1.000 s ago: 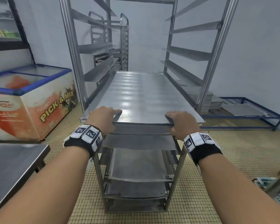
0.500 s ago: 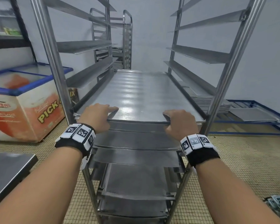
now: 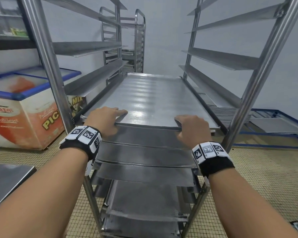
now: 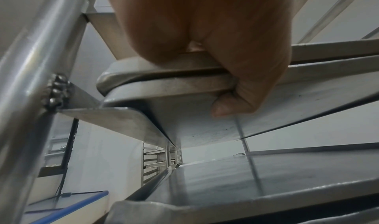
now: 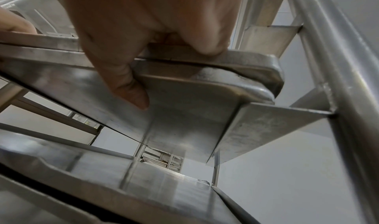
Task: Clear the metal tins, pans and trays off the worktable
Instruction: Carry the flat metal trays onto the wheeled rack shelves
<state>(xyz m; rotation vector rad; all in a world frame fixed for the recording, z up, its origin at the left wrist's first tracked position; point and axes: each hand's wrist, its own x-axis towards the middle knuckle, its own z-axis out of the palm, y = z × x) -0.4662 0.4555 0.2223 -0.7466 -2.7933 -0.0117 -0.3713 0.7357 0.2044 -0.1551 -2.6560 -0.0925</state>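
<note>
Head view: left hand (image 3: 103,120) and right hand (image 3: 193,127) grip the near edge of stacked trays (image 3: 150,100), nearly home on the rack (image 3: 46,54) runners; several lower levels already filled; worktable (image 3: 5,182) contents unseen.

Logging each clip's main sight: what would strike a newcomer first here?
Two bare hands, left hand and right hand, grip the near edge of a broad flat shiny metal tray lying on the side rails of a tall steel tray rack. To the left stands a blue-rimmed chest freezer.
</note>
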